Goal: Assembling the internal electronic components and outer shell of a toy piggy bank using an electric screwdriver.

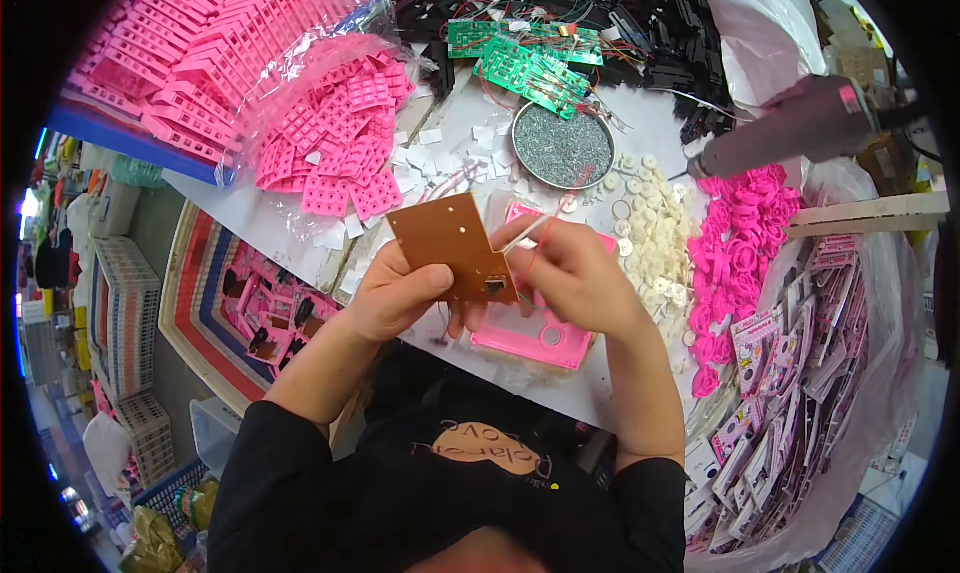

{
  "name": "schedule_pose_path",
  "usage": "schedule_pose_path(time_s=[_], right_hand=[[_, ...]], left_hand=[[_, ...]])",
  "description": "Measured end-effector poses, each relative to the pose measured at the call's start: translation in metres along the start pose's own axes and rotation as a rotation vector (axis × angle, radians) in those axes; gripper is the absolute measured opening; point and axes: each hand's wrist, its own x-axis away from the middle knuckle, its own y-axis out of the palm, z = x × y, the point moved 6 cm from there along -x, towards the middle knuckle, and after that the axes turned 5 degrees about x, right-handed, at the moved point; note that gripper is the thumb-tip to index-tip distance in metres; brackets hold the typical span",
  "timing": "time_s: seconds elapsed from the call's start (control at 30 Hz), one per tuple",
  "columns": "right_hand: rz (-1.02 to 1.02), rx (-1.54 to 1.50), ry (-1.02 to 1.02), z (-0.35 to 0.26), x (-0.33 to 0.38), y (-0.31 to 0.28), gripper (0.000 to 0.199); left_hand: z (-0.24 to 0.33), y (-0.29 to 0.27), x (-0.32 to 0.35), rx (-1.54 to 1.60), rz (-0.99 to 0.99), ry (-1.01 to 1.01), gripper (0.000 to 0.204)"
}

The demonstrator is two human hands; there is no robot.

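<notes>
— What's in the hands?

— The left hand (392, 298) grips a brown circuit board (455, 245) by its lower edge, thumb across the face, tilting it up over the near edge of the tabletop (640, 123). The right hand (583, 273) is closed around its other side, pinching a thin red wire (540, 241) between the fingertips.

— And underneath?

— A pink plastic housing (540, 338) lies flat just under the right hand, at the near edge.

— Further out?

— Just right of that hand, a scatter of white round caps (655, 228), then a heap of pink rings (740, 248). Behind the board, a round metal tin of grey bits (562, 145), with small white squares (425, 163) spread beside it. Green circuit boards (520, 58) lie toward the far edge among black parts (640, 23).

— The left side?

— A clear bag of pink grid pieces (345, 138), and beyond it a stack of pink frames (210, 43) at the far left corner. A grey heat gun (790, 123) sits by the right edge, above flat pink carded packets (790, 373) in a bag.
</notes>
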Motion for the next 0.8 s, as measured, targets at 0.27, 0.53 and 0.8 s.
schedule_pose_path(time_s=[0.27, 0.53, 0.8], right_hand=[[0.265, -0.194, -0.175, -0.023, 0.039, -0.009, 0.019], [0.326, -0.396, 0.482, 0.072, 0.183, -0.007, 0.024], [0.575, 0.82, 0.218, -0.03, 0.238, -0.051, 0.056]], left_hand=[[-0.005, 0.015, 0.004, -0.25, 0.056, -0.073, 0.026], [0.006, 0.026, 0.016, -0.896, -0.215, -0.014, 0.021], [-0.006, 0.065, 0.018, -1.076, -0.574, -0.046, 0.03]])
